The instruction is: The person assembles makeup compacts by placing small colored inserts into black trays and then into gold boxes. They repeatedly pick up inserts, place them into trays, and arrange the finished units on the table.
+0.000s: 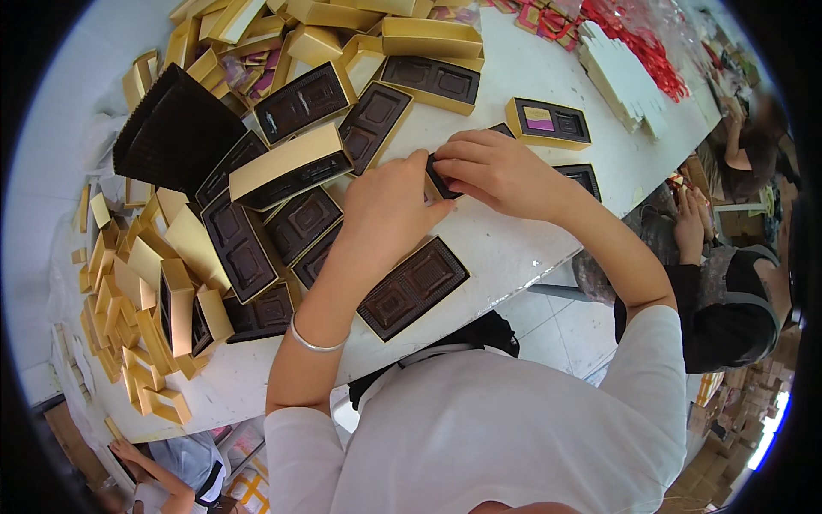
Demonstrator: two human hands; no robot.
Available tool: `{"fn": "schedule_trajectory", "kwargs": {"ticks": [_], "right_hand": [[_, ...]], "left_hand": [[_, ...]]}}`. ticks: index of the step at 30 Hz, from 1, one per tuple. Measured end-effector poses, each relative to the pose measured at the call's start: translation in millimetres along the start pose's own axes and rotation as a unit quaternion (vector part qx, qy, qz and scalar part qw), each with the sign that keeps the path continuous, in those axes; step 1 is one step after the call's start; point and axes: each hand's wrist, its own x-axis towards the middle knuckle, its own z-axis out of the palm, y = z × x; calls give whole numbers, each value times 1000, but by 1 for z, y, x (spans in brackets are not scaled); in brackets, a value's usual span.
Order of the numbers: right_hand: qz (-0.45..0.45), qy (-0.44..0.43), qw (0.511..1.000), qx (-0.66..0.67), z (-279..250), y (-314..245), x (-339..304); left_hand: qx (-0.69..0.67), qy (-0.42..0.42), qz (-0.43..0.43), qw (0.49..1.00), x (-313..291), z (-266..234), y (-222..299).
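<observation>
Both hands meet over a small box with a dark brown tray (439, 182), which they mostly cover. My left hand (385, 206) grips its left side, thumb at the near end. The fingers of my right hand (495, 174) are bent and pressed onto its right side. Just below my left wrist lies a gold box with a dark compartment tray (414, 289). Beyond the hands, another box (548, 122) holds a purple-and-gold square piece in one compartment. A further dark-tray box (579, 177) is partly hidden by my right forearm.
Left of my hands, several gold boxes with dark trays (240, 240) overlap, beside a stack of dark trays (178, 133). Gold sleeves (128, 291) pile up at the far left and back. White cards (618, 77) and red ribbons (638, 47) lie far right. Other people work nearby.
</observation>
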Motion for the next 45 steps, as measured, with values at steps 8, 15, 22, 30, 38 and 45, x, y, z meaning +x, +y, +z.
{"fn": "schedule_trajectory", "kwargs": {"ticks": [8,15,22,30,38,45], "right_hand": [[14,35,998,40,-2,0,-3],[42,50,997,49,2,1,-3],[100,99,985,102,13,6,-18],[80,-22,995,-60,5,-19,-14],[159,208,963,59,-9,-23,-13],[97,253,952,142,-10,-87,-16]], "left_hand": [[1,43,33,999,-2,5,-2],[13,41,39,998,-1,3,-1],[-11,19,18,1000,0,2,-1],[-12,6,6,1000,2,4,0],[-49,98,45,993,-3,1,-7],[-689,-22,-48,723,-31,-15,9]]}}
